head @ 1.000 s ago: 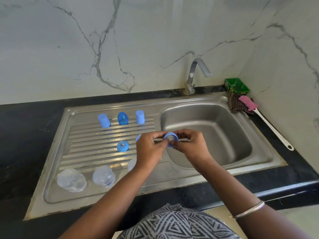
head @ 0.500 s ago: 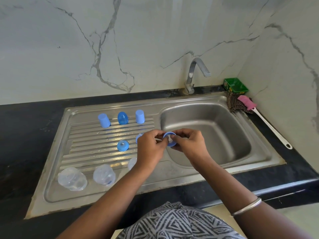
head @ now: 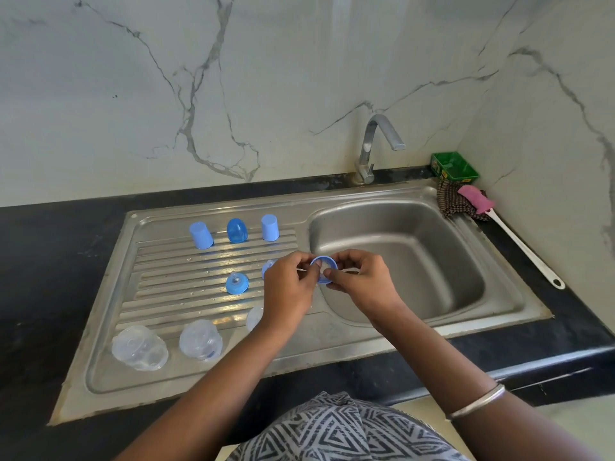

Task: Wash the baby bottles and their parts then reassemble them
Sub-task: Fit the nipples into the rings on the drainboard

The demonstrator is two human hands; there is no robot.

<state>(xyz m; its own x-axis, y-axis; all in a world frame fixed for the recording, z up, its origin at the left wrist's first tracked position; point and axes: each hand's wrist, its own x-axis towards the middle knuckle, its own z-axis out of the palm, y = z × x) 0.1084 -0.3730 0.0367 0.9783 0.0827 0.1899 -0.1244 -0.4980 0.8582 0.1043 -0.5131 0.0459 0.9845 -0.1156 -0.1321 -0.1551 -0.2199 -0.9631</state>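
My left hand (head: 289, 287) and my right hand (head: 359, 281) both pinch a blue bottle ring (head: 322, 265) with a clear nipple in it, held over the left rim of the sink basin (head: 416, 261). On the ribbed drainboard (head: 173, 294) stand two pale blue caps (head: 201, 235) (head: 269, 227) with a darker blue cap (head: 237, 230) between them. A blue ring with a nipple (head: 237, 283) lies mid-board. Another blue part (head: 268, 267) peeks out behind my left hand. Two clear bottles (head: 139, 352) (head: 200, 341) stand at the front; a third (head: 254, 318) is partly hidden by my left wrist.
A steel tap (head: 376, 144) rises behind the basin. At the back right corner are a green box (head: 454, 166), a checked cloth (head: 453, 203) and a pink-headed brush with a white handle (head: 519, 246). Black counter (head: 50, 247) surrounds the sink.
Both hands stay together on the blue ring. The fingers have shifted round it and the ring has tilted slightly; nothing on the drainboard has moved.
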